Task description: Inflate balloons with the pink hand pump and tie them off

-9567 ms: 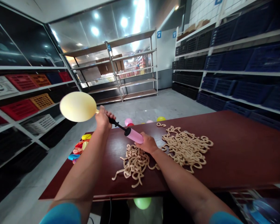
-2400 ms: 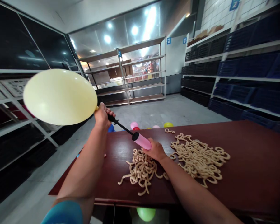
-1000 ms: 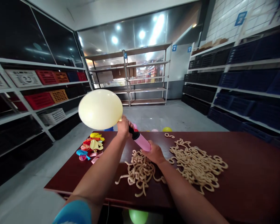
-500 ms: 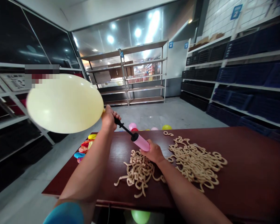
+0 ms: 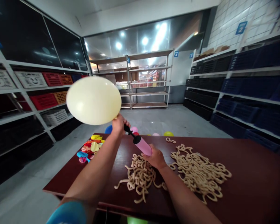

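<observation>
Pale yellow rubber balloon, inflated, fat oval, smooth and opaque with a faint sheen, no print on it. It hangs in the air over the far left end of the dark red-brown wooden table, up and to the left of the person's left hand. Left hand is a closed fist where the balloon narrows, fingers wrapped tight; the neck itself is hidden inside the fist, which also takes in the black tip of the pink plastic hand pump. The pump slants down from that fist to the right hand, which is closed around the lower end of the pink barrel, knuckles low over the table. A thin black rod shows between barrel and fist. Small heap of beige curly cords lies just under the right hand, a bigger heap of beige curly cords near it to the right. Bunch of limp coloured balloons sits at the table's left edge. Round yellow balloon and blue balloon lie on the floor beyond.
</observation>
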`<state>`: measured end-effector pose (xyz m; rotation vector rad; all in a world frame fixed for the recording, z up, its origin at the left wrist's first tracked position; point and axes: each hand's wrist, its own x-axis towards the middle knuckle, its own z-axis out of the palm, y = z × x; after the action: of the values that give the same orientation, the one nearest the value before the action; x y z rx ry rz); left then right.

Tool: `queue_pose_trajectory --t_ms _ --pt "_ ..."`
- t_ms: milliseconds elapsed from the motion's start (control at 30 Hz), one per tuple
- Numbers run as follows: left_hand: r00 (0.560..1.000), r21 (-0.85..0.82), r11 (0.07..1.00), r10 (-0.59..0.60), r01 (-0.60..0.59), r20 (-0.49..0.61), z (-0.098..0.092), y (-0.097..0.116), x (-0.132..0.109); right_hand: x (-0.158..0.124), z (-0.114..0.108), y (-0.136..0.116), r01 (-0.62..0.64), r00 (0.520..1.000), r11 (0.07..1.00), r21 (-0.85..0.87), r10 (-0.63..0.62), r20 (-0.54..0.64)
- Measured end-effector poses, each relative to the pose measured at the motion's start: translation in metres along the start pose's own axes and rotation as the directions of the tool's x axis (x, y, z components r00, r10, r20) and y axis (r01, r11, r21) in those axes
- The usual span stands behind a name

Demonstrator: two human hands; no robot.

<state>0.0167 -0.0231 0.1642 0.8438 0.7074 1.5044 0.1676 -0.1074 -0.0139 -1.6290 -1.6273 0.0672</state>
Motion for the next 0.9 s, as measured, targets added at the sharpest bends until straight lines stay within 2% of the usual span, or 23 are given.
queue_pose_trajectory --t_ms 133,233,333,500,600,733,900 --pt "0.991 -0.017 0.992 0.125 -0.125 0.036 -0.003 0.048 0.004 0.001 0.002 0.000 0.020 0.999 1.000 0.023 -0.019 -0.030" --pt "0.989 -0.020 0.989 0.146 -0.146 0.019 -0.005 0.058 0.004 0.001 0.004 0.002 0.015 0.999 1.000 -0.001 -0.015 -0.046" --pt "0.994 -0.030 0.994 0.104 -0.105 -0.024 -0.008 0.040 0.002 0.000 0.004 0.004 0.029 0.999 0.999 -0.041 -0.030 -0.029" --pt "0.999 -0.055 0.998 -0.002 0.000 -0.032 -0.012 -0.021 -0.010 -0.002 0.001 0.002 0.034 0.999 0.994 -0.103 -0.034 0.002" --pt "0.997 -0.084 0.996 -0.037 0.032 -0.062 -0.016 -0.048 -0.015 -0.001 0.000 0.001 0.017 0.999 0.990 -0.142 -0.013 0.031" --pt "0.992 -0.140 0.990 -0.038 0.021 -0.120 -0.027 -0.059 -0.013 0.001 -0.006 -0.005 0.055 0.997 0.985 -0.165 -0.046 0.058" --pt "0.974 -0.280 0.958 -0.122 0.064 -0.192 -0.038 -0.065 -0.018 0.001 -0.024 -0.027 0.207 0.976 0.954 -0.218 -0.216 -0.016"
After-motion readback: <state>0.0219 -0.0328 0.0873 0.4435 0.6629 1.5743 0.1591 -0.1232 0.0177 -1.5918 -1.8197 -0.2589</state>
